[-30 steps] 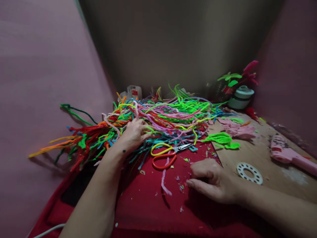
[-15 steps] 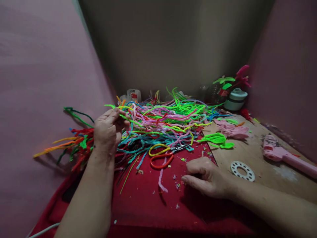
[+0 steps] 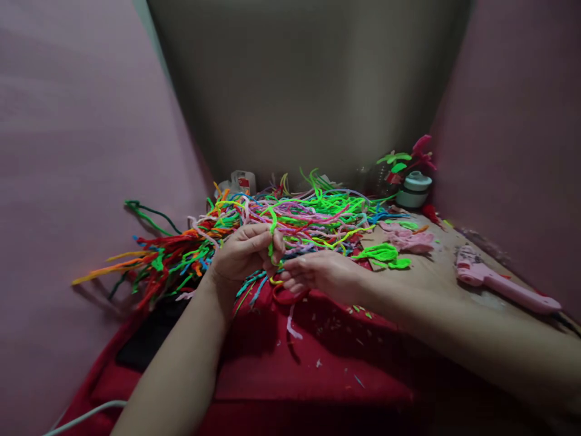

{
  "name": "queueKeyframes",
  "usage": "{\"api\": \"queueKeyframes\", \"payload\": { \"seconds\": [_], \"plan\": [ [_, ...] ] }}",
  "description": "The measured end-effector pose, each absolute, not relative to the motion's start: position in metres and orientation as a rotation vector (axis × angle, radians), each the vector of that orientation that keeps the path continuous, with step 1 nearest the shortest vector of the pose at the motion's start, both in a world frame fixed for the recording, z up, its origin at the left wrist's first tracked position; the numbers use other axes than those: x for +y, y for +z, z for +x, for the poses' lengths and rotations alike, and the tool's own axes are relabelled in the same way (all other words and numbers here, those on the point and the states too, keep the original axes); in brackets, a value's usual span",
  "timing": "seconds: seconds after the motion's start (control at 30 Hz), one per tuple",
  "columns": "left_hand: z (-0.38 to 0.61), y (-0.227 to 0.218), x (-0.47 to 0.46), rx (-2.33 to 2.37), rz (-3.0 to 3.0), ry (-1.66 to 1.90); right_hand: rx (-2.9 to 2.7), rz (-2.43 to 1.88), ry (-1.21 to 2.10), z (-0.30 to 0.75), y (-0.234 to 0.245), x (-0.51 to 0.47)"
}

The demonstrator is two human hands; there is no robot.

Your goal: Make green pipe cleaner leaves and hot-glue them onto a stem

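My left hand [image 3: 247, 251] pinches a bright green pipe cleaner [image 3: 272, 221] between thumb and fingers, its upper end standing above the grip. Close against it, my right hand [image 3: 322, 275] has its fingers closed at the lower end of the same pipe cleaner; the exact pinch is partly hidden. Under the right hand lie scissors with yellow and red handles [image 3: 290, 297], mostly covered. Behind both hands spreads a large heap of coloured pipe cleaners [image 3: 313, 212]. A short pink piece [image 3: 293, 327] rests on the red cloth [image 3: 254, 375].
On the right, a pink glue gun [image 3: 503, 284] lies on a tan board [image 3: 440, 266], with looped green pieces [image 3: 384, 253] and pink pieces [image 3: 411, 237] nearby. A pale lidded jar [image 3: 414, 191] stands at the back. A white cable [image 3: 86, 418] crosses the lower left.
My left hand has come right and nearer with the green pipe cleaner, now upright. My right hand has moved left and up to meet it, covering most of the scissors. The view shifted slightly.
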State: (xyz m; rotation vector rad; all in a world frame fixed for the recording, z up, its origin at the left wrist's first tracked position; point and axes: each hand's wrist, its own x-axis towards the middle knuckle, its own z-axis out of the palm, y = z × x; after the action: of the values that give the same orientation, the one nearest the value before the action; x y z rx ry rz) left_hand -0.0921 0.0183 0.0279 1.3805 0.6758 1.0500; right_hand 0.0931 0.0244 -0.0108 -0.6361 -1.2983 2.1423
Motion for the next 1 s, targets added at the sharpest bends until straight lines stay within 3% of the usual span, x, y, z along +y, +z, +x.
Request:
{"api": "queueKeyframes", "payload": {
  "seconds": [0.07,0.2,0.43,0.63,0.8,1.0],
  "plan": [
    [-0.090,0.025,0.017,0.611,1.376,1.012,-1.163,-0.615,2.243,0.070,-0.004,0.036],
    [-0.095,0.024,0.013,0.424,1.383,0.964,-0.870,-0.771,2.131,0.036,0.001,0.067],
    [-0.109,0.034,0.006,0.191,1.329,1.305,-0.793,-0.828,2.109,0.031,-0.008,0.092],
    [-0.104,0.037,0.006,0.355,1.221,1.382,-1.052,-0.585,2.511,0.060,0.004,0.051],
    [-0.096,0.034,0.010,0.343,1.188,1.342,-1.383,-0.502,2.173,0.089,0.003,0.033],
    [-0.088,0.034,0.019,0.268,1.021,1.503,-1.471,-0.677,2.090,0.115,-0.005,0.016]
  ]
}}
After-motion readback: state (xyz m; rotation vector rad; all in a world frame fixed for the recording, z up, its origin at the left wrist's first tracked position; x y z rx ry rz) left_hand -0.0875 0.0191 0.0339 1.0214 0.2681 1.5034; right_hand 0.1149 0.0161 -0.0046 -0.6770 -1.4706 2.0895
